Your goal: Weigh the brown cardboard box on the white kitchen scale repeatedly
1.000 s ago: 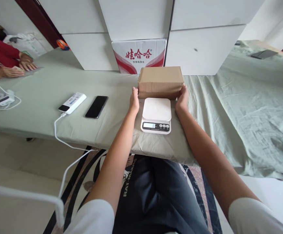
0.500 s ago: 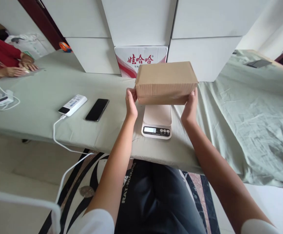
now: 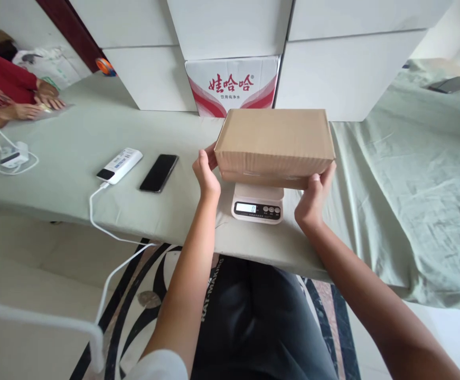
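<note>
A brown cardboard box (image 3: 275, 134) is held up between my two hands, over a small white digital scale (image 3: 258, 209). My left hand (image 3: 206, 171) grips the box's left end, its thumb at the near edge and the other fingers partly hidden behind. At the lower right corner, my right hand (image 3: 316, 195) closes on the box with the thumb in front. The box covers most of the scale's platform. Below it the lit display and a row of buttons show; the display seems to read 0. I cannot tell whether the box touches the platform.
White cartons (image 3: 227, 29) stand stacked at the back, one with red lettering. Left of the scale lie a black phone (image 3: 159, 173) and a white power bank (image 3: 119, 165) with a cable hanging over the edge. Far left, another person's hands (image 3: 35, 105) handle something small.
The box has come lower and nearer to me with both hands on it, covering more of the scale's platform. The view has shifted slightly.
</note>
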A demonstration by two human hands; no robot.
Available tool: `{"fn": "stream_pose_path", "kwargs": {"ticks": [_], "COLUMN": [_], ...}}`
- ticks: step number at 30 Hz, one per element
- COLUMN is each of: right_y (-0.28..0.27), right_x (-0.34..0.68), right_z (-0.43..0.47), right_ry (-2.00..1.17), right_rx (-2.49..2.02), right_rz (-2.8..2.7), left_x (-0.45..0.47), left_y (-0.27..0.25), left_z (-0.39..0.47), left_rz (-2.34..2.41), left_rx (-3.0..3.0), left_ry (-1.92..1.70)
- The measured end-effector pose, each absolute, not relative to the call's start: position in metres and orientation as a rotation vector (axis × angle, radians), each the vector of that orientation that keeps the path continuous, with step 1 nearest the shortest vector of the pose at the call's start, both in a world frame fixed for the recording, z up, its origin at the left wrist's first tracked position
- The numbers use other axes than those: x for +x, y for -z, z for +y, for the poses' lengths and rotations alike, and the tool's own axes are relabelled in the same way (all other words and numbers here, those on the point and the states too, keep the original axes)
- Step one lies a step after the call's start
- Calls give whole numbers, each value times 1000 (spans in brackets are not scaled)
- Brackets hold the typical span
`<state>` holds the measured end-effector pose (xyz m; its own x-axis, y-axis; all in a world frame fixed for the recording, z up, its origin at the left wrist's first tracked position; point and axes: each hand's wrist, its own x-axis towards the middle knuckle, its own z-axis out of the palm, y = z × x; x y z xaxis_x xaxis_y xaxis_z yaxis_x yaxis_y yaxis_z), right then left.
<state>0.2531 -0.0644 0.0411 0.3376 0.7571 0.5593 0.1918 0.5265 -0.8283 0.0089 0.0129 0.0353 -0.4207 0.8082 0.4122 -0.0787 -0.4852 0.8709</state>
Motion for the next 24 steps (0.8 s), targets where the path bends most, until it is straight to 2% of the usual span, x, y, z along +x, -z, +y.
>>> {"fn": "stream_pose_path", "kwargs": {"ticks": [15,24], "right_y": [-32,-48], "right_x": [254,258], "right_z": [-60,-53], "right_ry": [-404,-455], "right_rx": [-946,-1018], "right_rz": [-1086,-841], "left_x": [15,-1], "left_y": [-29,-35], "left_z": [-3,1], "left_rz": [1285,1204], "left_rx": [1077,857], "left_ry": [-2031,-2070]}}
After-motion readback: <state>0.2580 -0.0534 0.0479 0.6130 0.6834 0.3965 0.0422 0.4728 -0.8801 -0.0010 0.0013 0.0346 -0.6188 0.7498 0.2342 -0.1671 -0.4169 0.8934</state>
